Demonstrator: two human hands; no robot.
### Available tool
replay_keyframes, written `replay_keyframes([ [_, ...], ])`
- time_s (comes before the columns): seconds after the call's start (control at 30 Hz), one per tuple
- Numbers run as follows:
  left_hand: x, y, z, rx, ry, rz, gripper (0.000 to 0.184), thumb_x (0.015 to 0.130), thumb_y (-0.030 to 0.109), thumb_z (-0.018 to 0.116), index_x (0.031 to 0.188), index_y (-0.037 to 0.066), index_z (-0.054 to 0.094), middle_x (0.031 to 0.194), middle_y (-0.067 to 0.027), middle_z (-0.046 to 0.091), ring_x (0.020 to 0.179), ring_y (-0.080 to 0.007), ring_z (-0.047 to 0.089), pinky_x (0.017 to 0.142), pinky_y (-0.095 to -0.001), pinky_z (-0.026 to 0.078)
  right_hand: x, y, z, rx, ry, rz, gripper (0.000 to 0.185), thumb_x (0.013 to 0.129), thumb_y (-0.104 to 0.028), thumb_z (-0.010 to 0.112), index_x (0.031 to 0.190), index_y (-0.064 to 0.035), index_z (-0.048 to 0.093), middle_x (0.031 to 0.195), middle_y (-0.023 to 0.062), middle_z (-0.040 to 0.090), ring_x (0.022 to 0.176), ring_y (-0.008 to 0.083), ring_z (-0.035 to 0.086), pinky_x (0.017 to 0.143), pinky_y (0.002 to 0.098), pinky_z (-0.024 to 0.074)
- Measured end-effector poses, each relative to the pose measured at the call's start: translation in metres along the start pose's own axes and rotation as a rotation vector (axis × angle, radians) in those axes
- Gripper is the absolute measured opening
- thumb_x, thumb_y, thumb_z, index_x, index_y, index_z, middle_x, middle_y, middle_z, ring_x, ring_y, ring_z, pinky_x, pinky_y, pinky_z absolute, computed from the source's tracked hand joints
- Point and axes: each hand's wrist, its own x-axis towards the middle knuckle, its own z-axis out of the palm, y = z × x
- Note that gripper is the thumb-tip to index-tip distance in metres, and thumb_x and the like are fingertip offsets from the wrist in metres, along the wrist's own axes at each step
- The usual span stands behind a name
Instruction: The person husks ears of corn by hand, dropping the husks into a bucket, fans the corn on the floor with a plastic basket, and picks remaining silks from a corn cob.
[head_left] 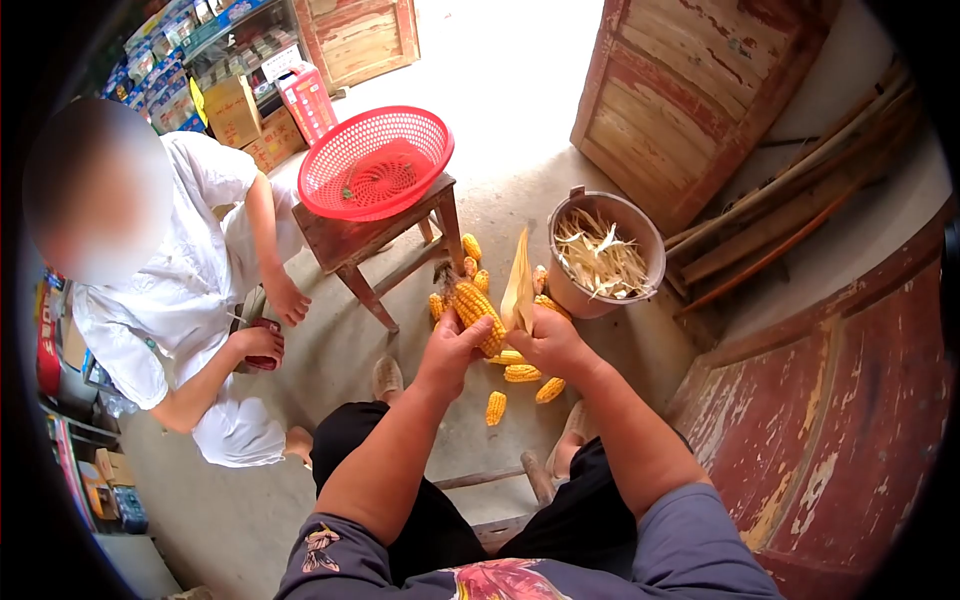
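My left hand [450, 350] is closed around a yellow corn cob [474, 308] with dark silk at its far tip. Between the fingers of my right hand [548, 342] is a pale dry corn husk [519, 285], standing upright beside the cob. Whether the husk is still joined to the cob's base is hidden by my hands. On the floor beneath and around my hands lie several bare corn cobs [522, 373]. A bucket [608, 310] full of stripped husks [600, 255] stands just beyond my right hand.
Ahead to the left, a red plastic basket [440, 150] rests on a wooden stool [340, 243]. A person in white [190, 260] sits at my left. Wooden doors [690, 90] stand open ahead, with poles [790, 190] leaning at the right wall. Shelves with packaged goods [165, 60] are at far left.
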Motion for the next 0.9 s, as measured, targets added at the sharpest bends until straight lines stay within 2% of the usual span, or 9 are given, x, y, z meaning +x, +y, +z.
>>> replay_keyframes([
  [0.13,0.006,-0.001,0.0,-0.047,0.02,0.12,0.043,0.094,0.018,0.064,0.131,0.006,0.045,0.115,-0.0032,0.058,0.1,-0.0131,0.06,0.083,-0.0297,0.052,0.008,0.005,-0.006,-0.22,0.054,-0.102,0.016,0.086,-0.012,0.058,0.099,-0.0013,0.057,0.077,0.0149,0.061,0.071,0.0249,0.06,0.067,0.036,0.0485],
  [0.2,0.005,0.006,0.004,-0.059,0.044,0.082,0.044,0.094,0.017,0.063,0.132,0.006,0.044,0.116,-0.0028,0.058,0.101,-0.0125,0.059,0.085,-0.0298,0.051,0.017,0.033,-0.009,-0.724,0.232,0.053,0.016,0.084,-0.016,0.058,0.093,-0.0026,0.056,0.087,0.024,0.064,0.083,0.0391,0.064,0.074,0.0445,0.0509],
  [0.23,0.001,0.013,0.007,-0.059,0.014,0.153,0.044,0.095,0.018,0.062,0.133,0.006,0.044,0.116,-0.0027,0.057,0.102,-0.0124,0.058,0.088,-0.0304,0.05,0.021,0.048,-0.018,-0.652,0.342,0.056,0.015,0.084,-0.017,0.058,0.087,-0.0033,0.053,0.088,0.0271,0.063,0.086,0.044,0.061,0.073,0.0485,0.05],
  [0.43,0.006,0.036,-0.007,-0.144,-0.055,0.045,0.046,0.094,0.021,0.062,0.134,0.007,0.045,0.116,-0.0032,0.058,0.102,-0.0141,0.057,0.09,-0.0318,0.048,0.044,0.124,-0.09,0.029,0.504,0.263,0.027,0.082,-0.015,0.066,0.103,0.0002,0.063,0.091,0.0106,0.069,0.077,0.0188,0.064,0.072,0.0333,0.0519],
  [0.53,0.02,0.028,-0.014,-0.142,-0.018,-0.04,0.046,0.093,0.022,0.063,0.133,0.007,0.046,0.114,-0.0033,0.057,0.101,-0.0143,0.058,0.088,-0.0315,0.05,0.049,0.121,-0.123,0.032,0.622,0.33,0.019,0.081,-0.012,0.064,0.097,-0.0024,0.063,0.077,0.0008,0.062,0.059,0.012,0.057,0.047,0.0279,0.0448],
  [0.67,0.031,0.029,-0.007,-0.065,-0.016,-0.075,0.044,0.092,0.021,0.064,0.13,0.007,0.047,0.109,-0.0028,0.058,0.097,-0.0141,0.06,0.083,-0.0314,0.052,0.058,0.154,-0.156,0.132,0.654,0.56,0.01,0.081,-0.013,0.067,0.081,-0.0091,0.058,0.058,-0.0025,0.048,0.038,0.0075,0.037,0.035,0.0261,0.0284],
  [0.8,0.04,0.037,0.0,-0.023,-0.023,-0.072,0.046,0.091,0.02,0.066,0.129,0.006,0.046,0.108,-0.0029,0.059,0.095,-0.0129,0.06,0.081,-0.0288,0.05,0.067,0.18,-0.168,0.195,0.722,0.6,0.045,0.075,-0.004,0.073,0.112,-0.007,0.048,0.071,0.0028,0.055,0.045,0.0101,0.047,0.036,0.026,0.0321],
  [0.83,0.042,0.039,0.001,-0.026,-0.057,-0.062,0.047,0.09,0.02,0.066,0.129,0.006,0.045,0.107,-0.0032,0.059,0.095,-0.0128,0.06,0.081,-0.0287,0.05,0.072,0.187,-0.168,0.287,0.834,0.505,0.073,0.072,0.0,0.074,0.133,-0.007,0.034,0.086,0.008,0.059,0.054,0.0138,0.055,0.04,0.026,0.0372],
  [0.9,0.048,0.045,0.002,-0.033,-0.105,-0.056,0.048,0.09,0.018,0.067,0.13,0.005,0.044,0.108,-0.0034,0.059,0.095,-0.0127,0.06,0.081,-0.0284,0.05,0.075,0.185,-0.173,0.231,0.889,0.491,0.09,0.073,-0.002,0.073,0.147,-0.0062,0.022,0.102,0.0111,0.058,0.073,0.0175,0.059,0.047,0.0268,0.0415],
])
